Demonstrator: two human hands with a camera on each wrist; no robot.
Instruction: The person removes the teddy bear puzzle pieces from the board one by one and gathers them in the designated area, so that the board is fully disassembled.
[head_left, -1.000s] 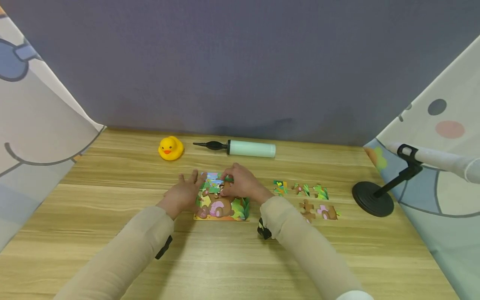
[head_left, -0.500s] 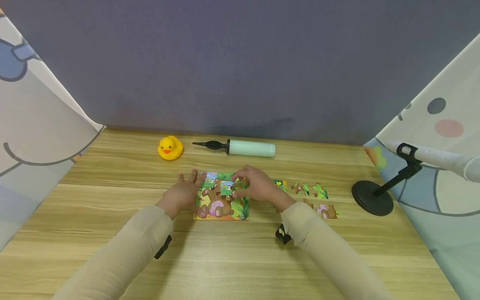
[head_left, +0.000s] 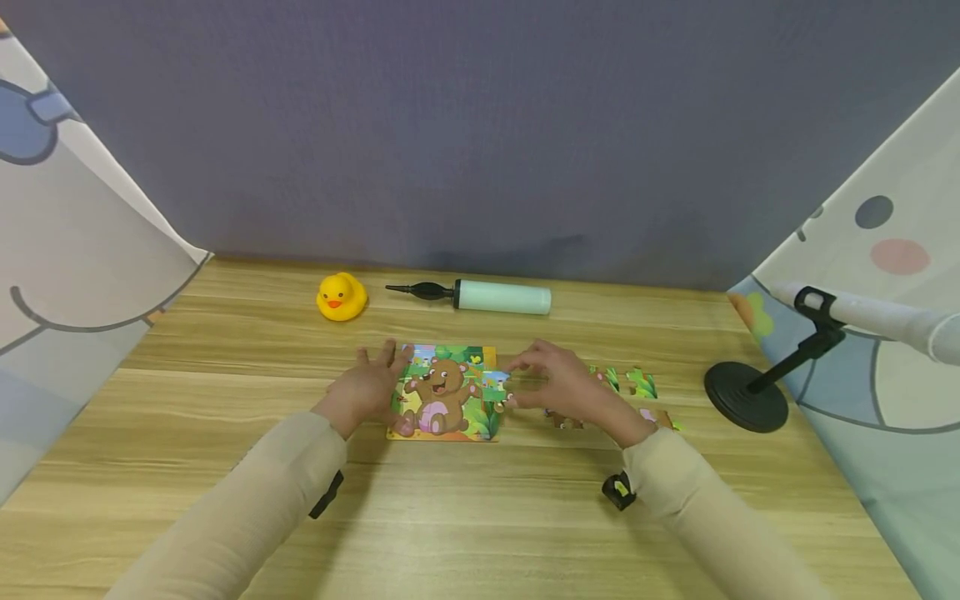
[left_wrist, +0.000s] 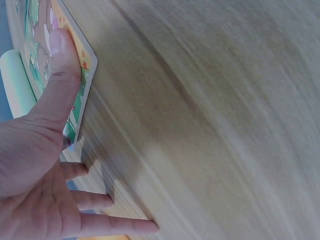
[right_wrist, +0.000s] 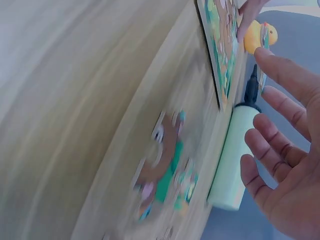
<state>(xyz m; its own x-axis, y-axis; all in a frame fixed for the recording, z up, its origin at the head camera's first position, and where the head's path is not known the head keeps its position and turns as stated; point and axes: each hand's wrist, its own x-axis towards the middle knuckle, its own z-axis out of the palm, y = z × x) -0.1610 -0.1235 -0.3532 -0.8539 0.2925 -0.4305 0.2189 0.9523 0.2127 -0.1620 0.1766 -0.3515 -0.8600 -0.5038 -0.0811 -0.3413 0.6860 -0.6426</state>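
A puzzle board (head_left: 446, 392) printed with a brown bear lies flat on the wooden table, in front of the person. The left hand (head_left: 363, 396) rests at its left edge, fingers spread, with the thumb (left_wrist: 64, 70) lying on the board's corner area in the left wrist view. A small blue and green puzzle piece (head_left: 495, 386) is pinched between thumb and index finger of the right hand (head_left: 562, 383), overlapping the board's right edge in the head view. Loose puzzle pieces (head_left: 641, 383) lie to the right, some hidden behind the right hand and wrist.
Behind the board stand a yellow rubber duck (head_left: 342, 297) and, lying on its side, a pale green hand pump (head_left: 504, 297) with a black nozzle. A black stand (head_left: 746, 397) holding a white tube is at the right. A grey panel (head_left: 465, 142) closes the back.
The right hand has drawn back rightward from over the board, carrying the puzzle piece off the bear's picture, which now shows. The left hand has stayed at the board's left edge.
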